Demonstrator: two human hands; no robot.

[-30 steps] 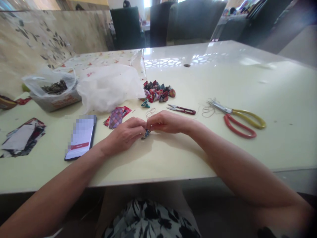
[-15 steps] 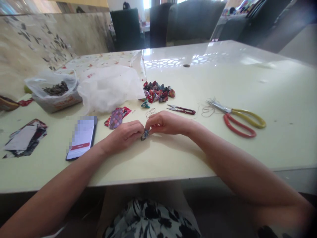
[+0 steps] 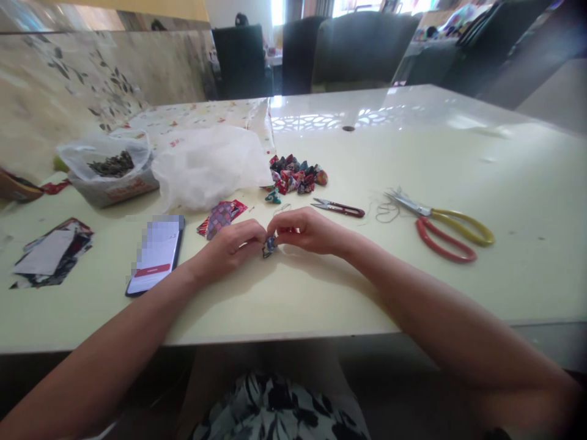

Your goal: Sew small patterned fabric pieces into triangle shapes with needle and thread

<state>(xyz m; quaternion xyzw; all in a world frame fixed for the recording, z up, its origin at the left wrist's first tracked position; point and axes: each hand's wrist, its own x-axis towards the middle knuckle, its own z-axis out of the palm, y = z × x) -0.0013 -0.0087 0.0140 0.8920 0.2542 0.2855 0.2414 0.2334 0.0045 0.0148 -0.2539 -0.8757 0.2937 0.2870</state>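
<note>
At the near side of a pale desk [image 3: 316, 299], the left hand [image 3: 235, 244] and right hand [image 3: 312, 231] meet, fingers curled, both pinching a small blue patterned fabric piece [image 3: 270, 246] between them. Just beyond lie thread snips [image 3: 342, 208] and a cluster of colourful fabric pieces [image 3: 298, 176]; large scissors [image 3: 447, 231] rest open to the right.

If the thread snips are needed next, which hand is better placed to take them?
Probably the right hand: the snips lie just beyond it, while the left hand is farther away. Both have fingers at the patterned piece.
</note>
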